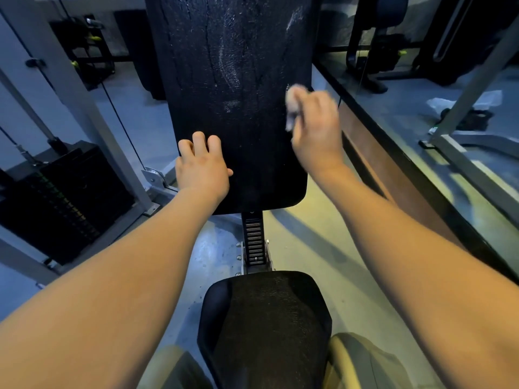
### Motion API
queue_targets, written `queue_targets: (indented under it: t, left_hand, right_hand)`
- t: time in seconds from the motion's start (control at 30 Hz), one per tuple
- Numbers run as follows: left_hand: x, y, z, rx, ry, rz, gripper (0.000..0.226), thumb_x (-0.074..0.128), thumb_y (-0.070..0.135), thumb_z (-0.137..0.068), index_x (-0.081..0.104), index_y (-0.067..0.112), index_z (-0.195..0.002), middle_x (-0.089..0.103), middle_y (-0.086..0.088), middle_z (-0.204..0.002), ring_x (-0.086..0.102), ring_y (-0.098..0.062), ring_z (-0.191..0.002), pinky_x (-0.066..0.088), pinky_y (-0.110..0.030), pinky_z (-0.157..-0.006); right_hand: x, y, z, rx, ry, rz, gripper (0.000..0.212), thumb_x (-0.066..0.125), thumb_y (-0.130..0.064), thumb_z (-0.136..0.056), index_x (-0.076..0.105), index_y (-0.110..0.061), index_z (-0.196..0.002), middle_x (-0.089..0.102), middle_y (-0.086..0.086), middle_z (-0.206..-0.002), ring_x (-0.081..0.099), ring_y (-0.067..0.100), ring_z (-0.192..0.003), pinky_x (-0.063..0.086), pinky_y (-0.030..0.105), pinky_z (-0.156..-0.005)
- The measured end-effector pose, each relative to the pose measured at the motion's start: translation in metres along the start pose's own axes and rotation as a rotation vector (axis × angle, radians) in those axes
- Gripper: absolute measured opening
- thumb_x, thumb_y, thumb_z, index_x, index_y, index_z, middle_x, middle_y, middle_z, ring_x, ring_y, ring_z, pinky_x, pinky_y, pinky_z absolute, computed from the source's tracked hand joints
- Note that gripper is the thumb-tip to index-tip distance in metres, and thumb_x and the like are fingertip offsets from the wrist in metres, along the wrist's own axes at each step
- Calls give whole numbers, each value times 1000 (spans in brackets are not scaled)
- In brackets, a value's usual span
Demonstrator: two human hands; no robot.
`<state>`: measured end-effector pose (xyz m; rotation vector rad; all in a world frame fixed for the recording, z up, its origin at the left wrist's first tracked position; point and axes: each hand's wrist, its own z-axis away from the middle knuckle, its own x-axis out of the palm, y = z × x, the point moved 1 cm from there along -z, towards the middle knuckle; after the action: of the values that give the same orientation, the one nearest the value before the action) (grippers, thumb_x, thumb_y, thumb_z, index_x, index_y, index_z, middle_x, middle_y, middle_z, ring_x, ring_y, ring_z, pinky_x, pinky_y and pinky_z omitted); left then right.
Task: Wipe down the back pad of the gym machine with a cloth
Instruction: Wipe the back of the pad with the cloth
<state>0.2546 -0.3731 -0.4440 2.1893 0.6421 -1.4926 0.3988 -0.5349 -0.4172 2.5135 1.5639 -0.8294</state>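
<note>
The black back pad point(238, 80) rises upright in front of me, cracked and streaked with pale wet smears. My right hand point(317, 130) is closed around a small bunched pale cloth point(292, 108) and presses it against the pad's right edge, about mid-height. My left hand point(202, 167) lies flat with fingers spread on the pad's lower left edge. Most of the cloth is hidden inside my fist; it looks blurred.
A black seat pad point(266, 327) sits below, joined by a notched adjustment post point(254, 240). A weight stack point(56, 203) and grey frame with cables stand at left. A mirrored wall with a dark ledge point(407, 175) runs along the right. My knees show at the bottom.
</note>
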Motion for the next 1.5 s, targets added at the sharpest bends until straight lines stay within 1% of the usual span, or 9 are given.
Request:
queue_targets:
  t: [0.1,0.33,0.5,0.7,0.8,0.9,1.07,1.27,1.5]
  left_hand:
    - [0,-1,0,-4,0,-4,55,62,40,-97,32,14,-136,24,-13,-148,29,-36,-129,37,-44,-103]
    - [0,-1,1,1,-3,-3,57,62,42,-97,32,14,-136,25,-12,-147,30,-35,-128,38,-43,-102]
    - [0,-1,0,2,-1,-10,57,62,43,-96,32,14,-136,25,-12,-146,31,-35,-127,39,-42,-100]
    - [1,-1,0,4,3,-13,58,63,43,-96,32,14,-136,25,-13,-147,31,-35,-127,39,-43,-100]
    - [1,-2,0,9,8,-19,57,62,43,-96,32,14,-136,26,-12,-146,31,-35,-126,39,-42,-100]
    - [2,-1,0,6,9,-12,57,62,43,-96,32,14,-135,26,-13,-145,32,-36,-126,39,-42,-100]
    - [2,-3,0,12,10,-13,58,62,43,-97,32,14,-137,25,-12,-147,30,-35,-127,38,-41,-101]
    - [3,-2,0,8,5,-12,56,61,43,-97,32,15,-135,25,-12,-146,30,-35,-127,38,-42,-101]
    - [1,-3,1,19,15,-6,55,61,43,-97,32,15,-134,25,-12,-145,31,-34,-126,38,-41,-100]
  right_hand:
    - [6,-2,-24,147,52,18,39,48,-4,-93,62,-3,-130,58,17,-107,52,32,-94,42,35,-81]
    - [8,-6,16,-279,-250,43,36,54,6,-89,64,-7,-121,55,12,-101,46,31,-87,48,47,-66]
    - [2,-1,-30,32,-7,98,41,51,3,-88,63,-3,-126,59,18,-108,52,37,-91,43,39,-76]
    - [9,-20,12,-278,-245,77,38,50,3,-88,64,-4,-123,57,15,-107,47,33,-91,48,43,-67]
    - [-6,1,-20,-101,-66,87,31,52,3,-86,65,-6,-112,56,16,-102,50,35,-88,46,44,-73]
    - [5,-7,-29,94,36,73,42,52,3,-88,64,-1,-128,59,19,-107,52,36,-90,39,34,-78]
    - [10,-13,-16,-284,-215,108,36,49,1,-92,62,-4,-125,57,17,-111,51,37,-93,52,48,-70]
    - [1,-3,-29,-18,-28,112,39,52,3,-89,63,-3,-127,58,18,-109,53,38,-93,40,37,-80]
    - [6,-12,13,-405,-309,60,39,48,2,-92,64,-7,-126,59,14,-108,50,35,-92,50,43,-72]
